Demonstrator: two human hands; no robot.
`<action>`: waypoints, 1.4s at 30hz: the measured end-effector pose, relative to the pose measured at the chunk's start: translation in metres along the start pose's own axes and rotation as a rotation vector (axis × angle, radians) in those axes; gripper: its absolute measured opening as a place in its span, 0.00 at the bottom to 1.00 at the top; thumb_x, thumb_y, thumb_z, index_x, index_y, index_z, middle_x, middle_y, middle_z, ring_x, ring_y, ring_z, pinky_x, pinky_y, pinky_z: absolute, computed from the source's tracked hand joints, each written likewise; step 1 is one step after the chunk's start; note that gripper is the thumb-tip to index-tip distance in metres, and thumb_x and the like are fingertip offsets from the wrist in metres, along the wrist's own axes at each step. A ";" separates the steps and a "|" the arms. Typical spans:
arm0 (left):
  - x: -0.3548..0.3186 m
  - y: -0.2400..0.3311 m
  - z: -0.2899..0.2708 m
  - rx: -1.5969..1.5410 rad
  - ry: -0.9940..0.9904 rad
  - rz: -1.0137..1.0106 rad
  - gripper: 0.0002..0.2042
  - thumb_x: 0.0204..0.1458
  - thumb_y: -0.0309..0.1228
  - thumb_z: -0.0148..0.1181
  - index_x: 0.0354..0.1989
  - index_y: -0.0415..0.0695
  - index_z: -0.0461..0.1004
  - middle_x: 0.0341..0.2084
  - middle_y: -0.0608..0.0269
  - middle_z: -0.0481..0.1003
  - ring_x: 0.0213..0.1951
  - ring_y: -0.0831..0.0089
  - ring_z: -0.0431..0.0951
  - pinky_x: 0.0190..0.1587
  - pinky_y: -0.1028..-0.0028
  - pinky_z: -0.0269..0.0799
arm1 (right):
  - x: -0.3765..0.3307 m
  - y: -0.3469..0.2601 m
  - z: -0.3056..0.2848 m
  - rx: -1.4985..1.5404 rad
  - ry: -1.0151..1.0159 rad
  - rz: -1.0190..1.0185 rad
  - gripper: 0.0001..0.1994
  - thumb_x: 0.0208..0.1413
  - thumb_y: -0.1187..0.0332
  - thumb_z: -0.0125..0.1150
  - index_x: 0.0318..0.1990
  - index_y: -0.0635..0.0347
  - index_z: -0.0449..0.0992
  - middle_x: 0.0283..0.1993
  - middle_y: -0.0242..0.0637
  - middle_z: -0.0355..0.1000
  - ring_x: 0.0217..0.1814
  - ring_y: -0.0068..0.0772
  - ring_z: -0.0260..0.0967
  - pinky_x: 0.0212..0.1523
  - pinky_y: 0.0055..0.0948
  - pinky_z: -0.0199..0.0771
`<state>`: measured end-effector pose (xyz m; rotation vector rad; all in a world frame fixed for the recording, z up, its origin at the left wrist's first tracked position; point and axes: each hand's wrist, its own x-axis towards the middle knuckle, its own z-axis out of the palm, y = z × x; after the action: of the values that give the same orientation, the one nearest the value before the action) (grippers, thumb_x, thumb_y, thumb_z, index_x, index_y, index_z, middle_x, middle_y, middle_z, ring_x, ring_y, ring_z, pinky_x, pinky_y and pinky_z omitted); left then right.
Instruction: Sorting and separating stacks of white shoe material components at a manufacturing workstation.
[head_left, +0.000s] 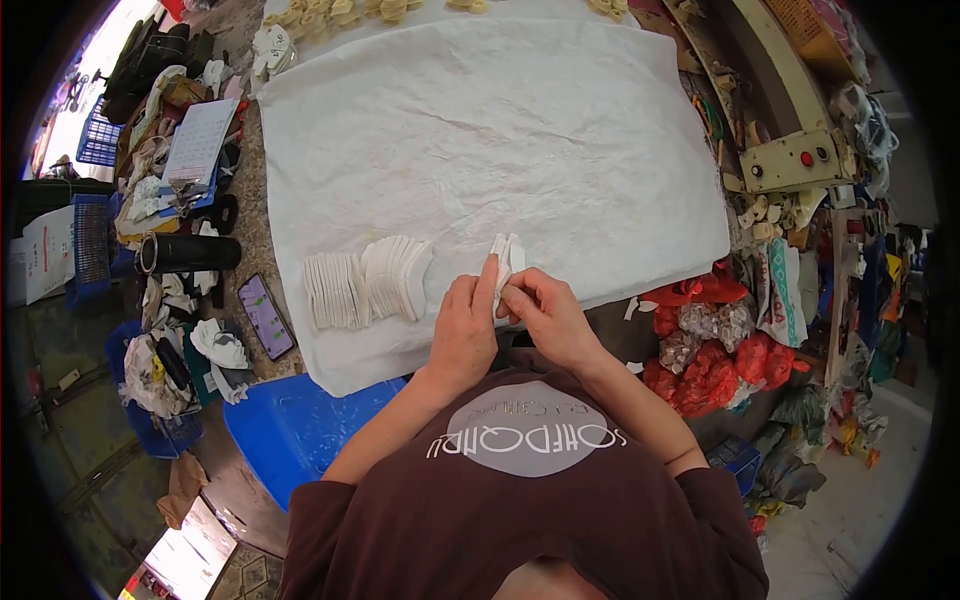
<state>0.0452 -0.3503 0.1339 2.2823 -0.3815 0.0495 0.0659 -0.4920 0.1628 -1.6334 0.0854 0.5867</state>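
The left hand and the right hand were close together near the front edge of a white sheet, their fingers drawn in narrow and pinching slim white pieces between them. Farther left on the sheet, two rows of similar pieces stood packed tightly side by side, with a phone lying just beyond the left edge
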 end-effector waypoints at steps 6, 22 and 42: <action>0.003 0.002 -0.001 0.062 -0.039 0.007 0.29 0.41 0.18 0.50 0.57 0.33 0.56 0.30 0.50 0.63 0.33 0.56 0.67 0.36 0.65 0.65 | 0.000 0.002 -0.005 0.086 -0.019 0.041 0.07 0.58 0.71 0.48 0.34 0.66 0.68 0.26 0.31 0.68 0.27 0.18 0.61 0.30 0.18 0.64; 0.004 0.009 -0.006 -0.002 -0.100 -0.060 0.30 0.42 0.14 0.47 0.59 0.36 0.55 0.32 0.49 0.63 0.34 0.53 0.67 0.37 0.63 0.65 | 0.004 0.006 -0.006 0.173 -0.017 0.063 0.06 0.56 0.71 0.51 0.30 0.64 0.66 0.23 0.27 0.63 0.24 0.15 0.57 0.25 0.17 0.58; 0.007 0.004 0.000 -0.954 -0.174 -0.452 0.13 0.57 0.30 0.39 0.35 0.35 0.71 0.20 0.67 0.68 0.24 0.80 0.66 0.28 0.77 0.64 | -0.002 0.022 -0.001 -0.301 0.111 -0.296 0.06 0.48 0.73 0.51 0.22 0.65 0.65 0.18 0.41 0.69 0.17 0.37 0.66 0.25 0.32 0.66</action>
<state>0.0509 -0.3551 0.1382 1.3741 0.0487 -0.4664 0.0564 -0.4971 0.1437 -1.9262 -0.1692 0.2900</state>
